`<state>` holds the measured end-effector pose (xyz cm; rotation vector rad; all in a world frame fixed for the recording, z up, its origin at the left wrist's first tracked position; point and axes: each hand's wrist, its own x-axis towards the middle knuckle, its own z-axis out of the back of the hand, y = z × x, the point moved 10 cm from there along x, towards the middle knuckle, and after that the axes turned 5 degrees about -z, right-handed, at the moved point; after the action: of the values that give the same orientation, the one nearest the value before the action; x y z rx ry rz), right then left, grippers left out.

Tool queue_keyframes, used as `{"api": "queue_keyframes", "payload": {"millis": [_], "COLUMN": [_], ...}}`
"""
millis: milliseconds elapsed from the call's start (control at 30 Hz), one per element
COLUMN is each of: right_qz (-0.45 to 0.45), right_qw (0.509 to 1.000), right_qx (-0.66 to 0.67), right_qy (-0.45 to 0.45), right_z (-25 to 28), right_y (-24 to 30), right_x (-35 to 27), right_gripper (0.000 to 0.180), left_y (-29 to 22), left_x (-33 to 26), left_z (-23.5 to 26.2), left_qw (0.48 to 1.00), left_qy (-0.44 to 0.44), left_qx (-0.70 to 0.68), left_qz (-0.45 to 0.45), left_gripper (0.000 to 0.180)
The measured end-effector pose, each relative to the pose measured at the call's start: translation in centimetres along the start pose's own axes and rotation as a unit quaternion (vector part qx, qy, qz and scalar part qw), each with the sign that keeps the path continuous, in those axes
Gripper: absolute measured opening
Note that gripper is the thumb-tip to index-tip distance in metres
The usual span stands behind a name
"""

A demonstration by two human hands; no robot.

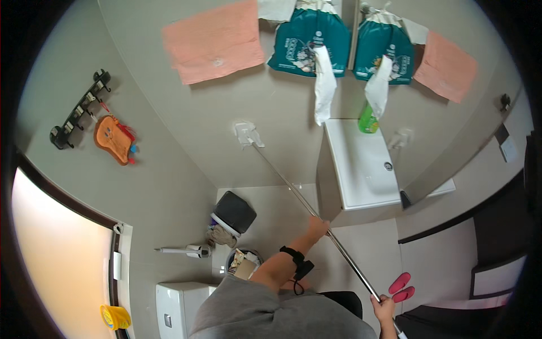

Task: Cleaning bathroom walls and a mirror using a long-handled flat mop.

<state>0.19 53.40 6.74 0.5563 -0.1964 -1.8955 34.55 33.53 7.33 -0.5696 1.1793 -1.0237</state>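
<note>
A long metal pole (293,189) runs diagonally from lower right up to a white flat mop head (246,134) pressed against the grey wall. My left hand (317,227) grips the pole about halfway along; a black strap sits on that wrist. My right hand (384,309) holds the pole's lower end near the bottom edge of the view. Pink slippers (402,287) show on the floor beside my right hand.
A white sink (361,164) with a green bottle (368,120) stands to the right under a mirror. Pink towel (213,40) and teal bags (308,40) hang above. A black-lidded bin (233,213), a toilet brush (189,250), a waste basket (244,263) and a toilet cistern (176,308) lie below left.
</note>
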Motion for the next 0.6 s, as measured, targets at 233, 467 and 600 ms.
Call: {"api": "queue_keyframes", "payload": {"millis": [233,467,600], "right_qz": [-0.087,-0.104,-0.046], "right_qw": [0.988,0.987,0.996], "right_qx": [0.119,0.113,-0.017], "right_qy": [-0.038,-0.049,-0.07], "right_z": [-0.1,0.1,4.1], "right_y": [-10.9,-13.1,-11.1], "right_x": [-5.6,-6.7,-4.2], "right_gripper": [0.042,0.041,0.043], "left_y": [5.0,4.4,3.6], "left_x": [6.6,6.2,6.9], "left_z": [-17.4,-21.2,-21.1], "left_qw": [0.98,0.98,0.961], "left_qy": [0.098,0.141,0.128], "left_qx": [-0.156,-0.128,-0.223], "left_qz": [-0.075,-0.058,-0.099], "left_gripper": [0.053,0.049,0.05]}}
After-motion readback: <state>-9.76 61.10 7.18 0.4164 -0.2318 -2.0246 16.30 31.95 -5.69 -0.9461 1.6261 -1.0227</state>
